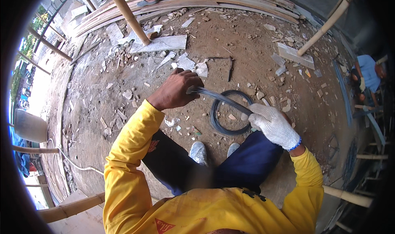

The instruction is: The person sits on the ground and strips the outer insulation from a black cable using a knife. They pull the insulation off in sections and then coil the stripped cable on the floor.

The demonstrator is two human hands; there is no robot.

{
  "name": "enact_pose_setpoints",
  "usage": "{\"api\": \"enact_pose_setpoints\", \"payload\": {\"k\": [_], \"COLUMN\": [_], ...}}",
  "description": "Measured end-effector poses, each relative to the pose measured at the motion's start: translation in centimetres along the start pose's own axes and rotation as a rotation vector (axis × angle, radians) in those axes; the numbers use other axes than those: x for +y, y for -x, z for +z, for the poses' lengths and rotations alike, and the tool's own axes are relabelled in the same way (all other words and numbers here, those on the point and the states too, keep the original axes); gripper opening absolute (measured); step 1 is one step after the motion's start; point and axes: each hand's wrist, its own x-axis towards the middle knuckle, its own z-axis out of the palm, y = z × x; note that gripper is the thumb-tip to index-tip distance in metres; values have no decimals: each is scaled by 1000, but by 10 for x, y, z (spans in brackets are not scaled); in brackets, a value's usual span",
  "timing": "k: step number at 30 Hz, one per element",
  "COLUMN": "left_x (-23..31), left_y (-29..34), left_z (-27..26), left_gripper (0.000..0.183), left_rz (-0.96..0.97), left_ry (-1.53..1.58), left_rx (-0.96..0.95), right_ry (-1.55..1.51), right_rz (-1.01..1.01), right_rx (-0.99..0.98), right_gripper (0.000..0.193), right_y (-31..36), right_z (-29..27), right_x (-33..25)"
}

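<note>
I see the bare left hand (177, 88) and white-knit-gloved right hand (272, 125) both clamped on a slim grey wire bundle (224, 98), slanting far-left to near-right above a round dark-wire coil (231, 132) nearer the right.

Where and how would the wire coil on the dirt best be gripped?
Probably grip the wire coil at its near-left rim, from above: it looks flat, with an open centre for fingers, while the wire bundle and right hand overlap it elsewhere.
</note>
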Motion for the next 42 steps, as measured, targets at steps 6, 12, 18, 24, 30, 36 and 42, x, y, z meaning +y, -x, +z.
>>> {"api": "enact_pose_setpoints", "payload": {"k": [6,12,18,24,30,36,42], "left_x": [-33,-64,-130,-137,-13,60,38], "left_y": [17,28,60,73,-16,-63,-46], "left_z": [-13,-16,-3,-6,-45,-15,4], "left_gripper": [59,16,18,28,81,66,30], "left_rz": [-163,-208,-517,-704,-38,91,-73], "left_ry": [276,720,234,-13,190,318,847], "left_rx": [22,179,385,407,205,-124,-262], "right_ry": [-274,-271,-367,-497,-284,-100,-253], "right_rz": [436,446,376,444,302,204,264], "right_rx": [-186,26,135,170,60,-155,-258], "right_gripper": [23,23,26,22,23,27,29], "right_y": [3,18,34,37,23,4,4], "right_z": [-36,-51,-82,-105,-75,-40,-31], "right_x": [-19,0,1,-13,-9,-8,-7]}}
